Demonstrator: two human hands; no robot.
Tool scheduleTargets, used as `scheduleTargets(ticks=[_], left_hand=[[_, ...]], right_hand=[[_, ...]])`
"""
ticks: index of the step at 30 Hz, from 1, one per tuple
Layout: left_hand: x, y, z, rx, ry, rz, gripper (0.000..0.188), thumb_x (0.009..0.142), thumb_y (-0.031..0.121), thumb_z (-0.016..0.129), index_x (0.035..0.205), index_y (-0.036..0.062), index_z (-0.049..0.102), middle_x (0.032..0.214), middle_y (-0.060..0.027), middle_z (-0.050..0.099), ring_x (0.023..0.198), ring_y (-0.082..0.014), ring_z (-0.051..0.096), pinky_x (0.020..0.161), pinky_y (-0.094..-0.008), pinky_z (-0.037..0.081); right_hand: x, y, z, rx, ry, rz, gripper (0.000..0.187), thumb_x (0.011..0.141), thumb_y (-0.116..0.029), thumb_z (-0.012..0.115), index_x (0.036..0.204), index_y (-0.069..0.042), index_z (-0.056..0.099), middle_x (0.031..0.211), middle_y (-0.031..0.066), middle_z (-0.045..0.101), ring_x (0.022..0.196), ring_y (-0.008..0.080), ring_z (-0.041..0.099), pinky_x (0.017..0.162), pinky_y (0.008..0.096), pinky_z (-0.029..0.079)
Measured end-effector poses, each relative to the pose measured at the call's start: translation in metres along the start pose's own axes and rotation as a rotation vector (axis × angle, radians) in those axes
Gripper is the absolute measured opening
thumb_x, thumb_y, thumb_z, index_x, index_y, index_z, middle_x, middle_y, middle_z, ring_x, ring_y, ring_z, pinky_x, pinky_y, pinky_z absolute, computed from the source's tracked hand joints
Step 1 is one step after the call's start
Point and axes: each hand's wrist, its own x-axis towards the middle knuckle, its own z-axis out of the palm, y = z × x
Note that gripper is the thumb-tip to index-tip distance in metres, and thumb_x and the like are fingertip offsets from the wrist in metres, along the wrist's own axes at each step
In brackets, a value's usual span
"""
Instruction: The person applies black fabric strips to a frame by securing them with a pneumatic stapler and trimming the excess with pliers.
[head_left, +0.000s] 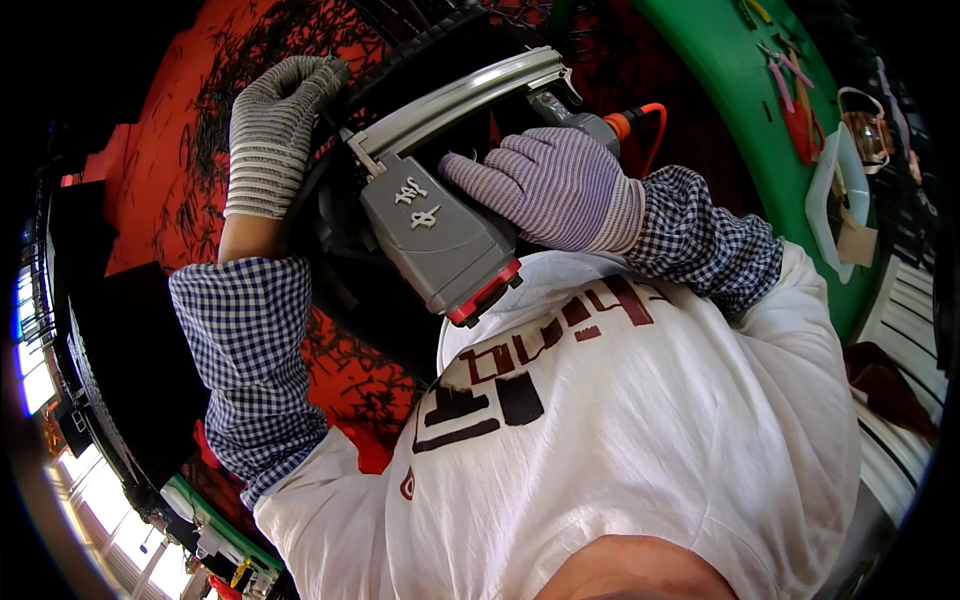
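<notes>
Because it is held at a slant in front of the person's white shirt (640, 420), the nail gun (435, 250) shows its grey body, with the red cap (485, 292) nearest the shirt. Its long silver rail (460, 98) runs from the nose up to the right, and an orange hose (660, 135) leaves by the handle end.

The right hand (560, 185), in a finely striped glove, is wrapped around the gun's handle. The left hand (285, 115), in a grey striped glove, is apart from it, beyond the nose; its fingers are bent at the edge of a dark piece (335, 215), and I cannot tell whether they pinch anything. Much of that piece is lost in shadow.

Both forearms wear blue-and-white checked sleeves (250, 340). Black scraps (215, 125) are strewn over a red surface (175, 75) to the left. On the green bench (700, 50) at the right lie pink-handled pliers (780, 85), red-handled scissors (803, 135), and a white tray (822, 215) with a cardboard piece (857, 245) at its near end.
</notes>
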Motion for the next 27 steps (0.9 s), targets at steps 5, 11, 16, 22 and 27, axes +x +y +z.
scheduleTargets(ticks=[5,11,16,22,27], left_hand=[[-0.003,0.003,-0.014,-0.038,0.014,-0.089,0.022,0.094,0.017,0.068,0.111,0.0034,0.071,0.092,-0.0027,0.071,0.079,-0.0115,0.063,0.073,-0.0256,0.054],[0.016,-0.019,-0.008,-0.069,-0.001,0.034,0.017,0.092,0.020,0.073,0.099,0.0050,0.076,0.078,-0.0024,0.071,0.070,-0.0091,0.062,0.066,-0.0241,0.053],[0.017,-0.013,-0.003,-0.079,0.023,0.002,0.017,0.092,0.019,0.072,0.100,0.0048,0.076,0.081,-0.0027,0.072,0.072,-0.0097,0.064,0.069,-0.0254,0.054],[0.021,-0.016,0.004,0.010,0.012,0.015,0.019,0.092,0.020,0.073,0.102,0.0043,0.076,0.084,-0.0030,0.073,0.074,-0.0098,0.065,0.070,-0.0260,0.055],[0.029,-0.013,0.017,0.011,-0.021,-0.041,0.022,0.091,0.023,0.074,0.104,0.0052,0.076,0.088,-0.0035,0.075,0.076,-0.0103,0.066,0.072,-0.0257,0.055]], right_hand=[[0.012,-0.002,-0.002,0.034,0.008,0.017,0.052,0.084,-0.020,0.063,0.132,-0.003,0.055,0.098,0.0099,0.068,0.085,0.0222,0.067,0.076,0.0343,0.057],[0.002,0.003,0.000,-0.044,0.018,0.048,0.056,0.080,-0.021,0.068,0.132,-0.004,0.057,0.091,0.0076,0.067,0.079,0.0210,0.066,0.070,0.0332,0.056],[0.004,-0.004,0.000,-0.069,0.007,0.091,0.050,0.085,-0.019,0.063,0.131,-0.003,0.056,0.094,0.0079,0.067,0.082,0.0205,0.067,0.073,0.0334,0.057],[-0.002,-0.002,0.008,-0.074,0.054,0.124,0.058,0.077,-0.021,0.072,0.131,-0.006,0.057,0.086,0.0062,0.065,0.075,0.0217,0.066,0.067,0.0345,0.055],[-0.009,0.005,0.007,-0.023,-0.012,0.178,0.054,0.078,-0.017,0.071,0.128,-0.005,0.057,0.086,0.0071,0.065,0.076,0.0231,0.067,0.068,0.0363,0.055]])
